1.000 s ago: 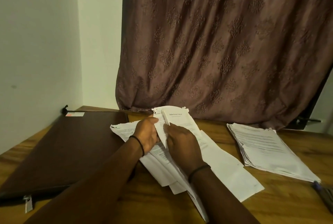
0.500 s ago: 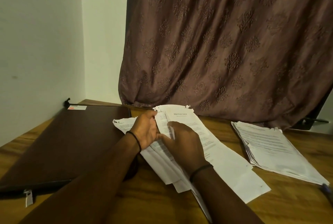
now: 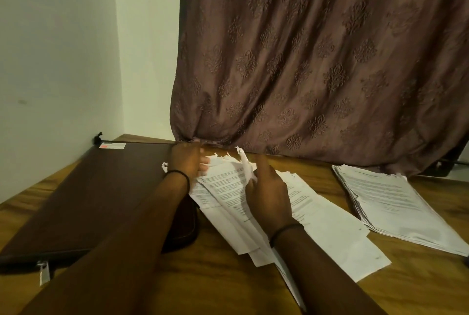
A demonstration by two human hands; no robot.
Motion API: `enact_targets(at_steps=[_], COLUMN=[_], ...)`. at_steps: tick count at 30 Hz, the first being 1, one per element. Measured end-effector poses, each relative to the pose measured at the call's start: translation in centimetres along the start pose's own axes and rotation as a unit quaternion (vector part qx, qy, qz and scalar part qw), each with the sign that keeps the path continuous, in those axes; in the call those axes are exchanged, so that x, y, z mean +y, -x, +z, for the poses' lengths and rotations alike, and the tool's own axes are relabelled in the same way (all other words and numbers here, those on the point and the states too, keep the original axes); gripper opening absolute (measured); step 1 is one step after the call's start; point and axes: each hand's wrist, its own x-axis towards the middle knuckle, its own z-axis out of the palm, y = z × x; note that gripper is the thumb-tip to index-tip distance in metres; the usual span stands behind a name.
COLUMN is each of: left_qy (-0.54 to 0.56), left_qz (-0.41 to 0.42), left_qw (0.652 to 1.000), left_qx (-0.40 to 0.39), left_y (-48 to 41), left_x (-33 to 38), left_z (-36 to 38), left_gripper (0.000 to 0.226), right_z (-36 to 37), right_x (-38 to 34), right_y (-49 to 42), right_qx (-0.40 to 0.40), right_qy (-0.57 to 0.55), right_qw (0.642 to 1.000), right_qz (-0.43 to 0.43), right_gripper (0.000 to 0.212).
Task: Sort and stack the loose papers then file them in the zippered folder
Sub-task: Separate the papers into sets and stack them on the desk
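Papers (image 3: 228, 190), loose and fanned on the table (image 3: 203, 279), directly under both sets of fingers. Grips their far corner with curled left hand (image 3: 186, 160) fingers; pinches one sheet's lifted edge between right hand (image 3: 266, 195) thumb and fingers. Zippered folder (image 3: 101, 187) flat, just left of the left fingers. Neater stack (image 3: 396, 203) well right of the right fingers. Curtain (image 3: 317, 61) beyond the fingertips.

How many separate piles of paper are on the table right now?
2. A loose, fanned pile lies in the middle, gripped by the left hand and right hand, beside the zippered folder. A tidier stack sits apart on the right. More sheets may be hidden underneath.
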Motion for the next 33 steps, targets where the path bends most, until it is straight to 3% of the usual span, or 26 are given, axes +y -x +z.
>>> enact_targets(at_steps=[2, 4, 6, 12, 21, 27, 30, 33], left_qy=[-0.251, -0.347, -0.374, -0.345, -0.331, -0.254, -0.198, -0.273], left_qz=[0.110, 0.127, 0.108, 0.032, -0.014, 0.021, 0.030, 0.044], left_qw=[0.950, 0.914, 0.912, 0.936, 0.942, 0.964, 0.975, 0.941], left_qx=[0.148, 0.164, 0.134, 0.065, 0.052, 0.077, 0.098, 0.193], left_y=[-1.9, -3.1, -3.4, -4.3, -5.8, -2.9, -2.2, -1.0], left_x=[-1.4, -3.0, -4.0, -4.5, -4.8, -3.4, -2.7, -1.8], left_z=[-0.8, -1.0, -0.6, -0.7, -0.8, -0.9, -0.8, -0.5], left_gripper=[0.030, 0.024, 0.026, 0.029, 0.026, 0.024, 0.023, 0.051], right_z=[0.1, 0.3, 0.7, 0.8, 0.7, 1.3, 1.6, 1.4], right_x=[-0.3, -0.7, -1.1, -0.8, -2.1, -3.1, -3.1, -2.7], right_y=[-0.2, -0.6, -1.0, -1.1, -0.6, -0.3, -0.2, -0.4], right_qx=[-0.010, -0.025, -0.044, -0.139, -0.153, -0.176, -0.182, -0.166], right_qy=[0.007, 0.031, 0.038, 0.065, 0.106, 0.135, 0.144, 0.148], right_qw=[1.000, 0.999, 0.997, 0.986, 0.966, 0.961, 0.961, 0.966], right_qz=[-0.011, -0.036, -0.045, -0.065, -0.182, -0.168, -0.153, -0.133], right_gripper=[0.040, 0.047, 0.046, 0.037, 0.030, 0.038, 0.029, 0.024])
